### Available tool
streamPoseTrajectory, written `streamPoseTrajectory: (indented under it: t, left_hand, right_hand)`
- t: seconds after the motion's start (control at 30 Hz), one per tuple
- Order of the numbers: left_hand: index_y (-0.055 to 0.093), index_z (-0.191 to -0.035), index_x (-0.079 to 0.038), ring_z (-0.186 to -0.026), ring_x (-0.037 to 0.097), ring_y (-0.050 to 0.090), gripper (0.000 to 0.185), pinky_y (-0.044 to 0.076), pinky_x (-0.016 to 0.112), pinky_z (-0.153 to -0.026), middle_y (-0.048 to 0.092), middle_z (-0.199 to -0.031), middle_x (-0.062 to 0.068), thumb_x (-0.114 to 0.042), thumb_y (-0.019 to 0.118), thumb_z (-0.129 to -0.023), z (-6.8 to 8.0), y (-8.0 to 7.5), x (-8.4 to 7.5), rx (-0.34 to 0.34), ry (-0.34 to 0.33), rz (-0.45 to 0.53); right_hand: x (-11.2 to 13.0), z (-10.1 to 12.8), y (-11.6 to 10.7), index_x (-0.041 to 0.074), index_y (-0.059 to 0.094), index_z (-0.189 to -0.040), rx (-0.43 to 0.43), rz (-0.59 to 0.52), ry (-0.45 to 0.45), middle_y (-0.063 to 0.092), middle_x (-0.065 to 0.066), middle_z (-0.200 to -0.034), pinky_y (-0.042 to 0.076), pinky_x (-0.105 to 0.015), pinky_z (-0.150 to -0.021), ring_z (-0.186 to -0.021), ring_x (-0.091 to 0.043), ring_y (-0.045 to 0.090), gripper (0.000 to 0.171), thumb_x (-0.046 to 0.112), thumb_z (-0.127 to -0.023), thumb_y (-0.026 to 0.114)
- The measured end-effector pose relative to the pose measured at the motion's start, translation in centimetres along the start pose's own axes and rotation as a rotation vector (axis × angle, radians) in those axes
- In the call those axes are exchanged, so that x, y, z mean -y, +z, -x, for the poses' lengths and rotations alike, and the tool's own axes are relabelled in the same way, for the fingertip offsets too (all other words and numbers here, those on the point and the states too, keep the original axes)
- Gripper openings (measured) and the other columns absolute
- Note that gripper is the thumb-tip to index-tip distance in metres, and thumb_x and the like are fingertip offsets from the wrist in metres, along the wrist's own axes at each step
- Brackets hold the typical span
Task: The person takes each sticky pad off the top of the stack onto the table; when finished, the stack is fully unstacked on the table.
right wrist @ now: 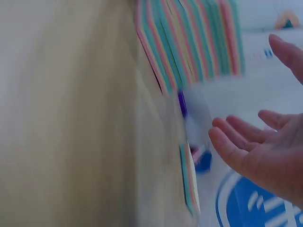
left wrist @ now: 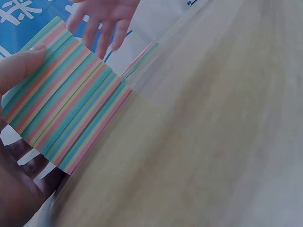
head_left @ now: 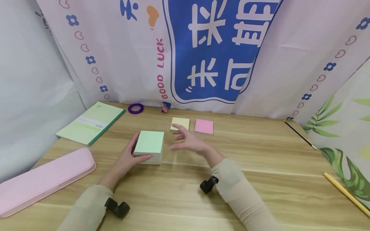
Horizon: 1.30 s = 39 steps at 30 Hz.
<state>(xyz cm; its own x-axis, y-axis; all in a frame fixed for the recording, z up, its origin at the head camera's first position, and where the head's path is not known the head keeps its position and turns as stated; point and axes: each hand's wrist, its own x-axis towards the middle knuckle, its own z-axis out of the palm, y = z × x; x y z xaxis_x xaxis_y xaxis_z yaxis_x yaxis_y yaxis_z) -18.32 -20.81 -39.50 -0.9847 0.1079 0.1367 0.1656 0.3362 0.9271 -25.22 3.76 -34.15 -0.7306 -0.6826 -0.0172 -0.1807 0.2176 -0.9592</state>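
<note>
A thick stack of sticky notes (head_left: pixel 149 141) with a pale green top sheet is in the person's left hand (head_left: pixel 126 158). That hand grasps it, thumb along the near side face and fingers round the left and far side. In the left wrist view the side face shows bands of pink, yellow, green and blue; whether the stack's underside touches the wooden tabletop (head_left: pixel 173 199) cannot be told.

The right hand (head_left: pixel 189 141) is just right of the stack, apart from it, fingers spread and lightly bent, with nothing in its grasp. Behind and to the right of the stack lies a thin pale yellow sticky-note pad (head_left: pixel 183 121), partly covered in the head view by the right fingers; whether they touch it is unclear. Farther right of the stack, beside that pad, is a pink sticky-note pad (head_left: pixel 204 126).

Behind the stack, near the hanging printed cloth (head_left: pixel 138 64), are a purple tape roll (head_left: pixel 136 112) and blue and pink binder clips (head_left: pixel 164 108). Left of the stack are a pale green notebook (head_left: pixel 92 123) with a darker spine and, nearer the person, a long pink case (head_left: pixel 49 178). Well right of the stack lie a slim black stick (head_left: pixel 299 134) and a yellow stick (head_left: pixel 347 194).
</note>
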Motion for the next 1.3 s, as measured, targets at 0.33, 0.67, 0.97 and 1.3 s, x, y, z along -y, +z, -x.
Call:
streamPoseTrajectory:
  t: [0.33,0.67,0.97,1.3]
  left_hand:
    - [0.009,-0.139,-0.028,-0.124,0.029,0.017,0.093,0.016,0.048,-0.098,0.015,-0.141,0.011,-0.022,0.072,-0.071,-0.1,0.2,0.2,-0.003,0.024,-0.01]
    - [0.008,-0.138,-0.033,-0.126,0.028,0.012,0.092,0.014,0.049,-0.098,0.011,-0.142,0.008,-0.027,0.071,-0.071,-0.3,0.2,0.5,0.004,0.012,-0.064]
    - [0.006,-0.138,-0.034,-0.127,0.026,0.01,0.094,0.011,0.048,-0.099,0.009,-0.142,0.006,-0.033,0.071,-0.07,-0.3,0.1,0.4,0.011,-0.02,-0.09]
    - [0.007,-0.138,-0.033,-0.127,0.026,0.01,0.094,0.012,0.048,-0.099,0.01,-0.142,0.007,-0.033,0.071,-0.069,-0.3,0.0,0.4,0.003,-0.019,-0.095]
  right_hand:
    - [-0.8,-1.7,5.0,0.012,0.014,-0.137,-0.064,0.102,-0.057,0.032,-0.009,-0.127,0.04,-0.036,-0.085,-0.111,-0.023,0.037,0.09,0.02,-0.069,0.073]
    - [-1.6,0.6,2.5,0.014,0.014,-0.136,-0.064,-0.286,-0.015,0.049,-0.022,-0.11,0.046,-0.032,-0.076,-0.09,-0.025,0.054,0.086,-0.014,-0.07,0.061]
    - [-4.0,4.6,-2.8,0.019,0.01,-0.138,-0.146,-0.617,0.036,0.044,-0.022,-0.116,0.045,-0.036,-0.077,-0.086,-0.025,0.055,0.089,-0.024,-0.069,0.046]
    - [-6.9,8.3,-11.4,0.025,0.001,-0.139,-0.31,-0.733,0.073,0.043,-0.015,-0.113,0.045,-0.031,-0.079,-0.089,-0.024,0.055,0.09,-0.026,-0.073,0.035]
